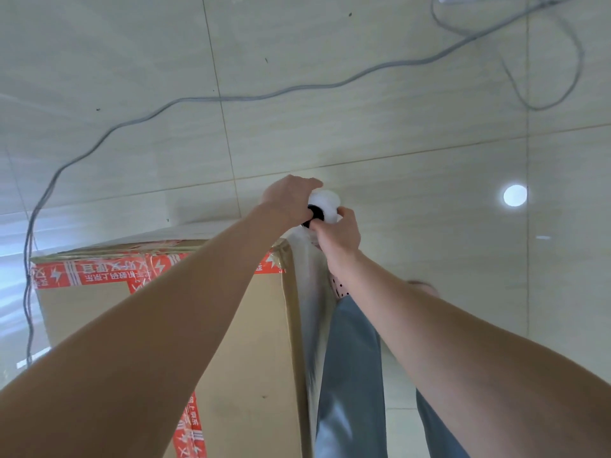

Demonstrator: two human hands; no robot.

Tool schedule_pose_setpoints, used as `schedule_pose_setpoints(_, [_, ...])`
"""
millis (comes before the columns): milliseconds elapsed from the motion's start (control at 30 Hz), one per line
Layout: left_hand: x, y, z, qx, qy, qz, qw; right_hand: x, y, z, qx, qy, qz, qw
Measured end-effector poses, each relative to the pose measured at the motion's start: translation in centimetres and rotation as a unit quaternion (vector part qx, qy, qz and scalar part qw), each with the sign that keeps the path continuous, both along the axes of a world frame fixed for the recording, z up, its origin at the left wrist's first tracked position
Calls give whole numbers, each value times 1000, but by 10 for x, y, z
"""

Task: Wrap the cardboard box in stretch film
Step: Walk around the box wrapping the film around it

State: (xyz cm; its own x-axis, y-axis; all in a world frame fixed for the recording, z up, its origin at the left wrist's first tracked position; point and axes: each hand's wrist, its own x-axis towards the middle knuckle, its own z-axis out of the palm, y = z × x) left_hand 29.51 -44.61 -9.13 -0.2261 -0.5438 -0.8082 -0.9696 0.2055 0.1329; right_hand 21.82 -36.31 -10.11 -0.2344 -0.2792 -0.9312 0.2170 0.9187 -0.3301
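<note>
I'm clasping the upright stretch film roll [327,204], left hand [289,198] curling over its far side, right hand [339,234] pinching its nearer side; the cardboard box [248,328] is lying left of my fingers.

I see the film roll [325,206] at the far right corner of the cardboard box [238,342], film sheet [310,292] along the box's right edge, a leg [353,358] right of the box, and a cable [198,99] beyond the box.
</note>
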Motion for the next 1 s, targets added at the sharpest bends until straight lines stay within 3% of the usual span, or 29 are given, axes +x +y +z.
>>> schedule_pose_setpoints(100, [-5, -1, -1, -24, -22, -44, 999, -2, -3, 1, -27, 17, 61, 998])
schedule_pose_setpoints(167, [-1, -2, -1, -37, -35, -20, 999, -6, -8, 2, -47, 26, 105, 993])
schedule_pose_setpoints(300, [17, 3, 1, -36, -36, 154, 987, -7, -24, 4, -77, 48, 197, 976])
schedule_pose_setpoints(367, [24, 4, 2, -11, -22, 274, 962, -6, -30, 5, -93, 72, 212, 970])
schedule_pose_setpoints(433, [26, 4, 3, -2, -10, 330, 944, -5, -34, 6, -91, 105, 225, 964])
schedule_pose_setpoints(567, [17, -1, 9, -83, -18, 213, 973, 0, -45, 5, -96, 142, 263, 950])
schedule_pose_setpoints(700, [16, -15, 8, -152, 7, 134, 979, 0, -64, 8, -129, 171, 306, 928])
schedule_pose_setpoints(867, [28, -34, 10, -120, -10, 251, 960, 4, -82, 13, -183, 180, 359, 897])
schedule_pose_setpoints(933, [37, -31, 8, -90, -3, 333, 939, 7, -85, 13, -197, 180, 351, 898])
schedule_pose_setpoints(1000, [43, -28, 7, -58, -2, 392, 918, 10, -86, 12, -153, 182, 341, 910])
